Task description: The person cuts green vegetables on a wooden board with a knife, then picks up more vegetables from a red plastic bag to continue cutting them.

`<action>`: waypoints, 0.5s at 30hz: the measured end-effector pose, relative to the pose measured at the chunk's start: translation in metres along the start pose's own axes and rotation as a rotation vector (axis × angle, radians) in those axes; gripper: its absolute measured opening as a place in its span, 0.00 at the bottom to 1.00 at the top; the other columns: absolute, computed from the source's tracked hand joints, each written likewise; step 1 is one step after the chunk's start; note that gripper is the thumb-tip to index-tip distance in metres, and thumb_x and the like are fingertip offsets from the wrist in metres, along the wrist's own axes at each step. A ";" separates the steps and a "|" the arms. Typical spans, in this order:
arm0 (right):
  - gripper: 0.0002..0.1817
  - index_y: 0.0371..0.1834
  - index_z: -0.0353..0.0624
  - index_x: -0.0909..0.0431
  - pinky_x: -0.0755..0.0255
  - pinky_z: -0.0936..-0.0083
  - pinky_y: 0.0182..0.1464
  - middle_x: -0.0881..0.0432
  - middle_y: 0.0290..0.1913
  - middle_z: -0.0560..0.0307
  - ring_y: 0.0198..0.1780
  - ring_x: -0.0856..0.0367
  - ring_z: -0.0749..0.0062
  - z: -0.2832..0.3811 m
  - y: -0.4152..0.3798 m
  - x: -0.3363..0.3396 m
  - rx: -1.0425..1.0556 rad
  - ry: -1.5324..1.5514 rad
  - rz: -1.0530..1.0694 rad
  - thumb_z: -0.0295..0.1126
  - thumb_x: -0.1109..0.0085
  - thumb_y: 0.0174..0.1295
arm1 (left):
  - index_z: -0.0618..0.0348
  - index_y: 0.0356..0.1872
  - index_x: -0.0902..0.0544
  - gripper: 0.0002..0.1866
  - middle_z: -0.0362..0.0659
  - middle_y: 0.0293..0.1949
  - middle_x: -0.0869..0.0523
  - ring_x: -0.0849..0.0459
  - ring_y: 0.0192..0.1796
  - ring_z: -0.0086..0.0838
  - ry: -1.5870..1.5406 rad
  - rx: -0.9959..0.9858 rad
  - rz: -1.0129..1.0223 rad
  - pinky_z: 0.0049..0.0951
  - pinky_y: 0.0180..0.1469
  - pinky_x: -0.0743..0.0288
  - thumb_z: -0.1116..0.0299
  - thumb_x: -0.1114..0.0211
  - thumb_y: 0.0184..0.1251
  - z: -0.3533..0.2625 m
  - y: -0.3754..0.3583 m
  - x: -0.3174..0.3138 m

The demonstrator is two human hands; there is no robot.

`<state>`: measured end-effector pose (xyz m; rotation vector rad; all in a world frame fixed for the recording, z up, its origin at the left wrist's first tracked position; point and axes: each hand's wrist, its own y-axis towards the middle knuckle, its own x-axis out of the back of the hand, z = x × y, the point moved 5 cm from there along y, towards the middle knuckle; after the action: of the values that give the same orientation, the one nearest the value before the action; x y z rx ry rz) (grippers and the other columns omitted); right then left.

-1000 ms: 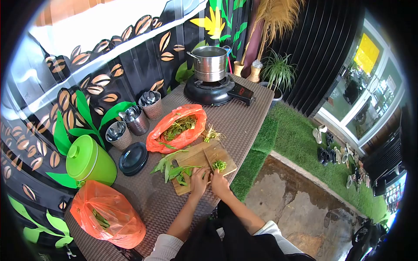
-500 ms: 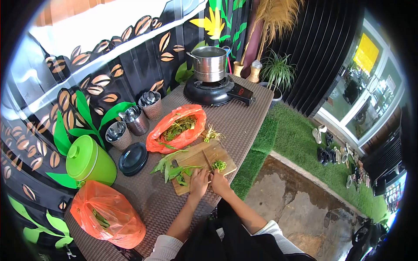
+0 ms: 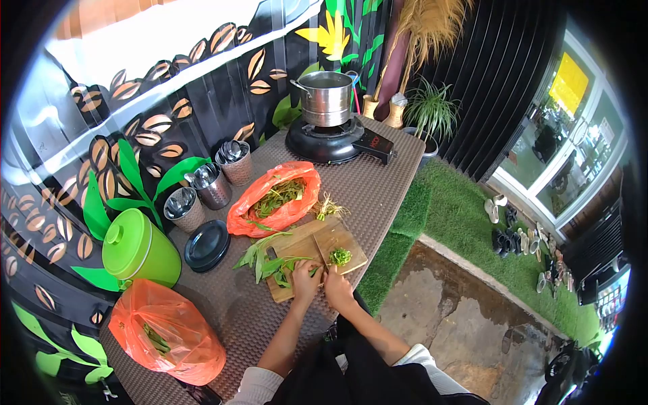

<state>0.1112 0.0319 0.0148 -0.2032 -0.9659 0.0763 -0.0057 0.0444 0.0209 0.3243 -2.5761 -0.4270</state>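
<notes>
My right hand [image 3: 337,289] is closed round the handle of a knife [image 3: 319,250], its blade pointing away from me across a wooden cutting board [image 3: 343,237]. Beside it, my left hand [image 3: 306,282] has its fingers curled on the stems of long leafy greens [image 3: 260,255], which trail over the board's left side. A small heap of chopped greens [image 3: 341,256] lies to the right of the blade. Just past the board is a bundle of cut-off roots [image 3: 329,208]. My fingers partly hide the knife handle and the greens.
An opened orange plastic bag [image 3: 241,219] of greens lies behind the board. A steel pot [image 3: 327,101] stands on a portable gas stove [image 3: 320,145]. Cutlery cups [image 3: 214,192], dark plates [image 3: 207,246], a green lidded container [image 3: 145,253] and another orange bag [image 3: 179,337] stand leftward.
My left hand has shifted slightly left, away from the blade, and a bit of green now shows at its fingers. My right hand has moved slightly, still on the knife.
</notes>
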 end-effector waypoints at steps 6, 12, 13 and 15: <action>0.18 0.43 0.36 0.38 0.26 0.48 0.39 0.22 0.33 0.28 0.37 0.20 0.37 -0.001 0.002 0.004 0.086 0.014 -0.003 0.43 0.59 0.69 | 0.63 0.31 0.17 0.06 0.47 0.33 0.18 0.21 0.37 0.36 0.017 -0.031 -0.010 0.32 0.40 0.28 0.75 0.33 0.50 0.003 -0.001 -0.002; 0.17 0.44 0.36 0.38 0.26 0.48 0.39 0.21 0.31 0.30 0.37 0.20 0.37 0.003 -0.008 0.012 0.015 -0.037 0.000 0.42 0.58 0.68 | 0.63 0.32 0.17 0.06 0.48 0.33 0.19 0.24 0.43 0.43 0.071 -0.151 -0.013 0.37 0.47 0.30 0.74 0.37 0.54 -0.014 -0.008 0.003; 0.18 0.45 0.36 0.38 0.26 0.48 0.39 0.20 0.31 0.31 0.37 0.20 0.37 0.002 -0.007 0.016 0.010 -0.036 0.012 0.42 0.58 0.68 | 0.63 0.32 0.17 0.06 0.48 0.33 0.19 0.24 0.43 0.43 0.073 -0.151 -0.012 0.37 0.47 0.30 0.74 0.37 0.54 -0.014 -0.009 0.004; 0.18 0.45 0.35 0.38 0.26 0.48 0.39 0.21 0.31 0.31 0.37 0.20 0.37 -0.003 -0.003 0.021 0.013 -0.044 0.015 0.42 0.58 0.68 | 0.63 0.33 0.17 0.06 0.48 0.34 0.19 0.24 0.43 0.43 0.078 -0.188 -0.026 0.38 0.47 0.30 0.74 0.38 0.55 -0.016 -0.010 0.005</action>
<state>0.1248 0.0314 0.0307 -0.1972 -1.0078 0.1016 0.0000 0.0302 0.0327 0.3016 -2.4356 -0.6480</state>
